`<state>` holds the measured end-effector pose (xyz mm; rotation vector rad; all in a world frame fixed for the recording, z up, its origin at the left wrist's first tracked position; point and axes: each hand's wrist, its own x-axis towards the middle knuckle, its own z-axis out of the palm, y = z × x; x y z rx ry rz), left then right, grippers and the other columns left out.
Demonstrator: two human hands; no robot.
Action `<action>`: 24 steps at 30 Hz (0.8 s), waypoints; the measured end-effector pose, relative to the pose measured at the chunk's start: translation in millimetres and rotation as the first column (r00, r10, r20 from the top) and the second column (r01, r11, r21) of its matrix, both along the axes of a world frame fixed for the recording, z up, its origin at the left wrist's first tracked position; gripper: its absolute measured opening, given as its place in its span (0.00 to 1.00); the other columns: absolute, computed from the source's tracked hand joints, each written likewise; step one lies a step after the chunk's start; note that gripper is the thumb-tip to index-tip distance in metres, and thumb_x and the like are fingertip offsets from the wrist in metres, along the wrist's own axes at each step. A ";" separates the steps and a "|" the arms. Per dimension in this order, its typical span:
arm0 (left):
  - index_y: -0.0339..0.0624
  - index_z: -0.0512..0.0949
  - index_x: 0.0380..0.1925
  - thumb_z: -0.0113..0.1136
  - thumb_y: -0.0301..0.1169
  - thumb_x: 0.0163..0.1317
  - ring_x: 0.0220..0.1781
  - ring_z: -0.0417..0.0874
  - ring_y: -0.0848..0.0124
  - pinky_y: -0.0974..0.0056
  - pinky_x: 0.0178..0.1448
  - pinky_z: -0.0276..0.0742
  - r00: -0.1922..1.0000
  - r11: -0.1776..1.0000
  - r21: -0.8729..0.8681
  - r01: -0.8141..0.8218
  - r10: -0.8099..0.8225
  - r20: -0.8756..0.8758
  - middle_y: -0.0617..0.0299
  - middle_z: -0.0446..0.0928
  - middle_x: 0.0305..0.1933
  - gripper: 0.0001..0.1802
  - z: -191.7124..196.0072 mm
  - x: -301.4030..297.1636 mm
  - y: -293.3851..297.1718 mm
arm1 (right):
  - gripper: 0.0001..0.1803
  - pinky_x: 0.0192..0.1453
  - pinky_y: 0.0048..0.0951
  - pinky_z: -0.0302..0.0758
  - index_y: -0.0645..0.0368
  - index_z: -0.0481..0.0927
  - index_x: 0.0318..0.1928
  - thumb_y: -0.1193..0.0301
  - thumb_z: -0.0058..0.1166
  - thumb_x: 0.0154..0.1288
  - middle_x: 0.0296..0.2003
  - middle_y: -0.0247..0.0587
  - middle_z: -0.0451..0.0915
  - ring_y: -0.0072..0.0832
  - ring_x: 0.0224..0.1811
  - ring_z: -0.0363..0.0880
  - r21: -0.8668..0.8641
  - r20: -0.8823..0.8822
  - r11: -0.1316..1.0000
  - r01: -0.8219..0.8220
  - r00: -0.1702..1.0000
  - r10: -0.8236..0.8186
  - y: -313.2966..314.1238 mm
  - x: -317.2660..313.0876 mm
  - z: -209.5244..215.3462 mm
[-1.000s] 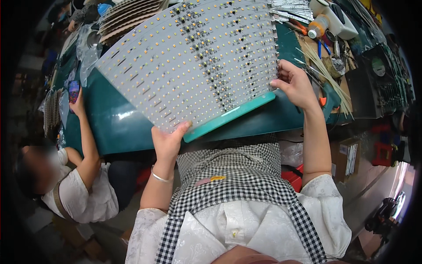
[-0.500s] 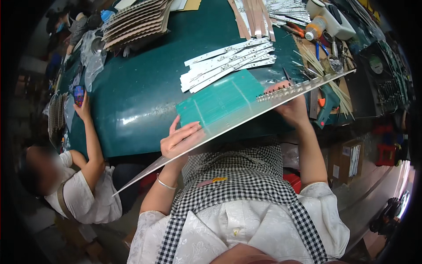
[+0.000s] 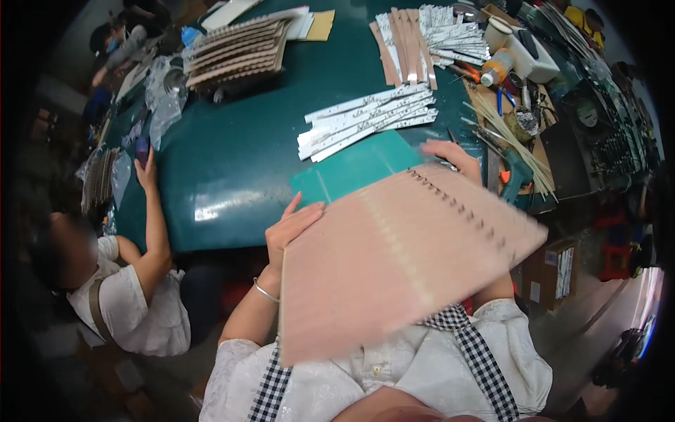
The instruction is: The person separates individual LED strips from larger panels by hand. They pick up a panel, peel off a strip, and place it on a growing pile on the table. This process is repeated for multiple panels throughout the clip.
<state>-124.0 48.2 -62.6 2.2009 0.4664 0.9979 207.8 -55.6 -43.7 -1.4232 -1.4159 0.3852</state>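
A large flat pinkish-tan board (image 3: 394,260), smeared by motion, is tilted up in front of my chest and hides part of my apron. Down its right part runs a row of dark curled wires or pins; a paler dotted band crosses its middle. My left hand (image 3: 292,228) is closed on the board's far left corner, fingers lying over the edge. At the far right edge my right hand (image 3: 458,162) grips it too, the palm partly hidden behind. Beyond the board, a green mat (image 3: 351,167) lies on the table, with white patterned strips (image 3: 369,119) just past it.
Tan corrugated-edged sheets (image 3: 235,49) are stacked at the far left. Brown and white strips (image 3: 404,46) lie farther back. Pliers, a bottle (image 3: 497,67), thin sticks (image 3: 513,144) and a green tool (image 3: 517,172) crowd the right. At left, another person (image 3: 144,295) holds a phone.
The board has swung from nearly edge-on to showing its broad pinkish face, its near edge now lower over my chest. Both hands keep hold of it. The other person's phone has turned.
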 end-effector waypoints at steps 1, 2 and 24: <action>0.38 0.82 0.43 0.58 0.25 0.59 0.53 0.82 0.57 0.43 0.67 0.64 0.999 0.999 -0.039 0.009 -0.007 0.045 0.51 0.83 0.45 0.12 1.9 -0.6 2.7 | 0.20 0.56 0.36 0.74 0.63 0.78 0.43 0.68 0.64 0.49 0.46 0.52 0.80 0.40 0.48 0.80 -0.010 0.050 0.998 0.069 0.996 -0.069 4.3 -1.9 9.9; 0.38 0.82 0.43 0.58 0.24 0.58 0.53 0.82 0.58 0.44 0.67 0.66 0.996 0.996 -0.081 0.031 -0.024 0.088 0.50 0.82 0.45 0.12 4.8 -0.5 5.2 | 0.21 0.54 0.32 0.76 0.63 0.77 0.48 0.71 0.63 0.52 0.49 0.47 0.78 0.33 0.46 0.80 0.036 -0.219 0.999 0.023 0.976 -0.015 11.1 1.9 11.2; 0.43 0.62 0.62 0.56 0.35 0.66 0.56 0.77 0.55 0.44 0.59 0.77 0.927 0.229 -0.950 0.210 0.261 0.268 0.55 0.71 0.60 0.26 53.3 48.5 -31.8 | 0.11 0.27 0.25 0.79 0.66 0.79 0.31 0.69 0.58 0.64 0.26 0.41 0.81 0.26 0.25 0.81 0.308 -0.727 0.947 0.092 0.665 0.172 -22.4 18.8 50.8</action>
